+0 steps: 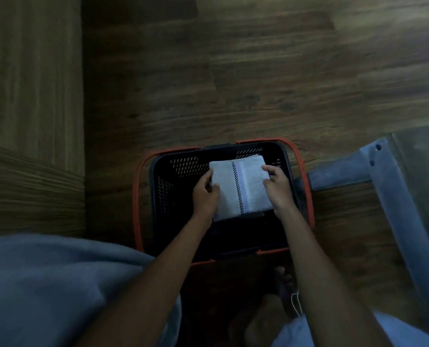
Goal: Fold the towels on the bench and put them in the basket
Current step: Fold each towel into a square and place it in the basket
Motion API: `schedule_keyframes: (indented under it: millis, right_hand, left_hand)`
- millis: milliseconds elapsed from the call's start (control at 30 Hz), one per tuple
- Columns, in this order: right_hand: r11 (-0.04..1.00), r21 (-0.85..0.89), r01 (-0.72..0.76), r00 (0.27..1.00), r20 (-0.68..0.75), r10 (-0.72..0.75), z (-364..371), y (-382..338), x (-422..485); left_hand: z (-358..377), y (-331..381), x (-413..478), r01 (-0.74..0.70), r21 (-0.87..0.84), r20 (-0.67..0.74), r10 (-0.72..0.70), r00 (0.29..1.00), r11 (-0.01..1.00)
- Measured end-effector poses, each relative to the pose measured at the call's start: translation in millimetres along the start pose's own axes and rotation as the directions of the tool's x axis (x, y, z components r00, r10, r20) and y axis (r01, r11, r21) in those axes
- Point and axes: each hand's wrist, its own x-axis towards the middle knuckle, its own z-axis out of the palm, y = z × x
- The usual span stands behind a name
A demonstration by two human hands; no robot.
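So the black basket (158,196) with orange handles sat on the wood floor (258,83), and a folded white towel (241,186) with a dark checkered stripe was right at its opening. The left hand (204,196) gripped the towel's left edge and the right hand (278,189) pinched the right one. A grey cloth (58,284) lay near-left of the basket, with a grey metal frame (383,184) just right of it.

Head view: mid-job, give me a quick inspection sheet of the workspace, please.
Surface: wood floor, dimly lit.
Job's things: folded white towel with a dark stripe, within the black basket; cannot tell if it rests.
Clutter: grey cloth, lower left.
Grippers: left hand and right hand grip the towel's side edges.
Cables: thin white string by the right forearm.
Surroundings: grey metal frame right of the basket.
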Motion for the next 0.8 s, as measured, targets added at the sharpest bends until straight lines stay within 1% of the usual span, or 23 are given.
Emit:
schedule_keyframes:
  millis: [133,233,300,333,367,400,433,467,500,533,567,633,700,800]
  right_hand:
    - [1.000,-0.027,0.003,1.000,-0.011,-0.004,6.7,14.8,14.8]
    - [0.994,-0.083,0.074,0.997,0.010,-0.074,8.4,26.1,22.9]
    - [0.971,-0.185,0.150,0.989,0.038,-0.146,9.6,32.5,26.5]
    - [0.939,-0.274,0.205,0.979,0.047,-0.200,10.7,34.9,26.8]
    - [0.883,-0.387,0.265,0.962,0.042,-0.271,12.9,36.4,26.5]
    - [0.792,-0.516,0.326,0.932,0.035,-0.361,16.3,36.4,25.6]
    - [0.671,-0.636,0.381,0.887,0.046,-0.460,20.9,36.0,24.1]
    - [0.569,-0.707,0.419,0.844,0.072,-0.532,25.7,35.7,22.9]
    - [0.507,-0.739,0.443,0.819,0.104,-0.564,30.0,36.4,22.8]
    - [0.474,-0.756,0.452,0.816,0.137,-0.561,33.0,38.0,24.1]
    - [0.452,-0.771,0.449,0.825,0.165,-0.540,35.0,42.4,26.9]
    - [0.425,-0.803,0.418,0.858,0.196,-0.475,34.2,53.2,32.1]
    - [0.409,-0.819,0.401,0.874,0.210,-0.438,30.1,60.0,37.8]
    - [0.403,-0.823,0.401,0.893,0.252,-0.374,29.3,58.7,42.2]
  left_hand:
    - [8.1,-13.5,22.3,-0.024,0.047,-0.015,0.025,1.000,0.999]
    - [11.2,-22.8,38.1,-0.025,0.063,-0.036,0.028,0.999,0.998]
    - [11.2,-29.7,44.1,-0.031,0.081,-0.035,0.034,0.999,0.996]
    - [10.3,-33.3,44.5,-0.075,0.133,-0.046,0.082,0.996,0.988]
    - [9.9,-36.9,43.6,-0.150,0.209,-0.065,0.166,0.984,0.967]
    - [9.7,-39.1,41.5,-0.235,0.293,-0.078,0.268,0.960,0.927]
    - [9.6,-40.6,39.1,-0.318,0.374,-0.068,0.368,0.927,0.871]
    - [9.8,-42.1,37.2,-0.391,0.459,-0.020,0.450,0.893,0.797]
    - [10.5,-42.7,36.3,-0.449,0.553,0.065,0.500,0.863,0.702]
    - [11.1,-42.2,36.1,-0.472,0.640,0.166,0.490,0.856,0.606]
    - [11.4,-43.4,36.9,-0.466,0.710,0.250,0.430,0.868,0.529]
    - [12.3,-45.2,39.1,-0.410,0.812,0.323,0.264,0.909,0.416]
    - [14.4,-44.5,42.9,-0.384,0.856,0.342,0.178,0.923,0.347]
    - [18.2,-40.2,44.4,-0.355,0.872,0.339,0.109,0.934,0.337]
